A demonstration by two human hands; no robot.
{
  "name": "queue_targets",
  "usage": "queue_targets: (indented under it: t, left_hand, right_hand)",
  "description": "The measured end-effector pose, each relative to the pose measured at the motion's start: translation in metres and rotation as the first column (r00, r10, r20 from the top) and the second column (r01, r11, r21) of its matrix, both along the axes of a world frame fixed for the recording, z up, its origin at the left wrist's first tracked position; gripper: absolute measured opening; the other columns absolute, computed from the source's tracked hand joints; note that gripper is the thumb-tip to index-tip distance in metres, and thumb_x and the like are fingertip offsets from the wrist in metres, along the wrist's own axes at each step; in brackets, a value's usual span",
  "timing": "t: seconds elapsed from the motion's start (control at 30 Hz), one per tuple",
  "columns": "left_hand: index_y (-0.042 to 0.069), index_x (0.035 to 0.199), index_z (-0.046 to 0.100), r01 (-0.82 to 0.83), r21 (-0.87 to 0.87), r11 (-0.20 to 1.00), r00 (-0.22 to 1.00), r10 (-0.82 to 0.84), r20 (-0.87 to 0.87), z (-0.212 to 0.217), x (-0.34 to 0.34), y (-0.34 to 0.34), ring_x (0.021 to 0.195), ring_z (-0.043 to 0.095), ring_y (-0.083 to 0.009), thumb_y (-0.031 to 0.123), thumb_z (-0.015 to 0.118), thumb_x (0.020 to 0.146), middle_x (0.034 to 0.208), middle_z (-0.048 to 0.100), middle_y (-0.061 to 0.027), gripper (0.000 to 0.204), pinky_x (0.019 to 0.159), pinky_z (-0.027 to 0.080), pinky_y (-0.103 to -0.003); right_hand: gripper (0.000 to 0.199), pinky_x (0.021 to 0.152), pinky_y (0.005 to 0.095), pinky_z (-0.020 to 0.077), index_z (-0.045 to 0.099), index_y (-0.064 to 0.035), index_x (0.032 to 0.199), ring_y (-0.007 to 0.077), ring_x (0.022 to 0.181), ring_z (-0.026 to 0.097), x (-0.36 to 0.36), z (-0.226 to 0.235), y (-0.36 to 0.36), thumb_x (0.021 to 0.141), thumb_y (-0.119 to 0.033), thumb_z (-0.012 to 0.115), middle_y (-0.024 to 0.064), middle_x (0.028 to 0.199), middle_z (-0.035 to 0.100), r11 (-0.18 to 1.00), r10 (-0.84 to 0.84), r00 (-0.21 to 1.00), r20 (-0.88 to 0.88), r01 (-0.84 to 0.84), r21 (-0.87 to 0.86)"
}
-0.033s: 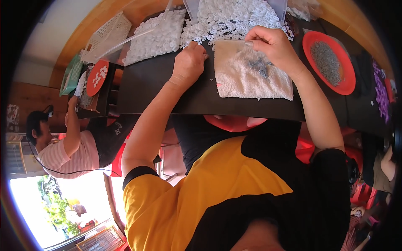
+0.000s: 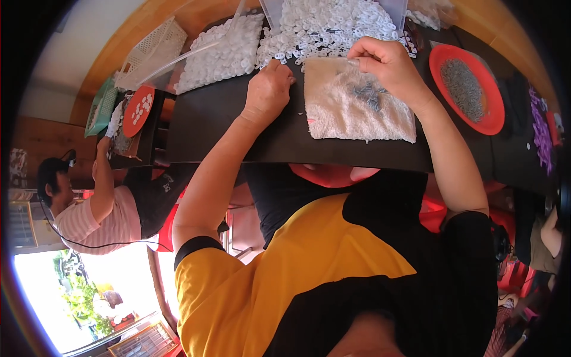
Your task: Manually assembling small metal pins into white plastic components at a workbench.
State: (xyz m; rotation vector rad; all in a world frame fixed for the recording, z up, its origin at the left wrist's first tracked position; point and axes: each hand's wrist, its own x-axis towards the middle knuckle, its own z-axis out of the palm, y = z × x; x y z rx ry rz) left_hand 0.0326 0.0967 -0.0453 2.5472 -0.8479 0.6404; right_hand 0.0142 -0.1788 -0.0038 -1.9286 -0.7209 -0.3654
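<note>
My left hand [image 2: 269, 92] is closed on the dark table [image 2: 220, 119], at the near edge of a heap of small white plastic clips [image 2: 333, 27]. Its fingers curl inward, and what they grip, if anything, is hidden. My right hand [image 2: 386, 66] pinches thumb and forefinger together above the far part of a folded, pale towel [image 2: 351, 125]. Anything in that pinch is too small to make out. On the towel, beside my right hand, lies a little pile of thin grey pins, perhaps nails [image 2: 370, 95].
A clear bag of white pieces [image 2: 220, 50] lies at the far left. To the right stands a red dish [image 2: 437, 65] full of small grey pins [image 2: 463, 89]. Purple strips [image 2: 542, 134] lie farther right. At left, a person in a striped shirt [image 2: 113, 217] works near a red plate [image 2: 134, 128].
</note>
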Motion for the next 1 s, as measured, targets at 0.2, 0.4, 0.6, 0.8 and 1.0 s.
queue_targets:
  t: [0.2,0.4,0.6,0.8,1.0]
  left_hand:
    - [-0.003,0.094,0.063,-0.368,-0.739,0.564,0.673,-0.387,-0.63,0.046,-0.018,-0.037,0.053,0.054,-0.0096,0.005,0.059,0.09,0.076,0.064,-0.0083,0.01,0.043,0.042,-0.025]
    - [-0.004,0.106,0.06,-0.263,-0.877,0.402,0.608,-0.637,-0.474,0.061,-0.03,-0.093,0.06,0.059,-0.0144,0.003,0.063,0.088,0.081,0.064,-0.0107,0.02,0.046,0.044,-0.026]
    - [-0.004,0.099,0.056,-0.229,-0.909,0.348,0.641,-0.649,-0.41,0.063,-0.03,-0.11,0.057,0.058,-0.0129,0.0,0.065,0.086,0.081,0.066,-0.011,0.016,0.042,0.042,-0.023]
    - [-0.002,0.101,0.054,-0.258,-0.934,0.247,0.624,-0.696,-0.357,0.055,-0.025,-0.109,0.058,0.058,-0.0148,0.001,0.066,0.086,0.083,0.065,-0.0118,0.019,0.048,0.044,-0.026]
    - [-0.002,0.101,0.058,-0.28,-0.93,0.236,0.619,-0.696,-0.363,0.046,-0.023,-0.11,0.059,0.059,-0.0148,0.003,0.069,0.086,0.082,0.065,-0.0095,0.019,0.05,0.044,-0.026]
  right_hand:
    - [0.008,0.059,0.0235,0.0407,0.063,-0.0008,0.089,0.0057,0.064,0.05,-0.006,0.009,-0.002,0.083,-0.004,0.059,-0.0018,0.068,0.054,0.999,-0.037,0.991,-0.128,0.04,0.021]
    - [0.007,0.068,0.0231,0.0474,0.063,-0.001,0.091,0.0086,0.073,0.057,-0.013,0.021,0.01,0.088,-0.007,0.06,0.0004,0.077,0.061,0.922,0.039,0.952,-0.305,0.084,0.379]
    - [0.007,0.072,0.0254,0.0501,0.06,-0.0008,0.094,0.0098,0.079,0.059,-0.016,0.027,0.004,0.09,-0.006,0.06,0.0028,0.086,0.062,0.903,0.112,0.926,-0.359,0.056,0.425]
    - [0.005,0.072,0.0256,0.0499,0.059,0.0,0.094,0.0101,0.079,0.059,-0.015,0.022,0.007,0.09,-0.003,0.058,0.0032,0.085,0.061,0.902,0.094,0.918,-0.386,0.085,0.423]
    - [0.007,0.071,0.0236,0.0482,0.059,0.0003,0.097,0.0079,0.078,0.057,-0.011,0.013,0.013,0.09,0.002,0.056,0.0025,0.086,0.061,0.868,0.006,0.957,-0.289,0.139,0.478]
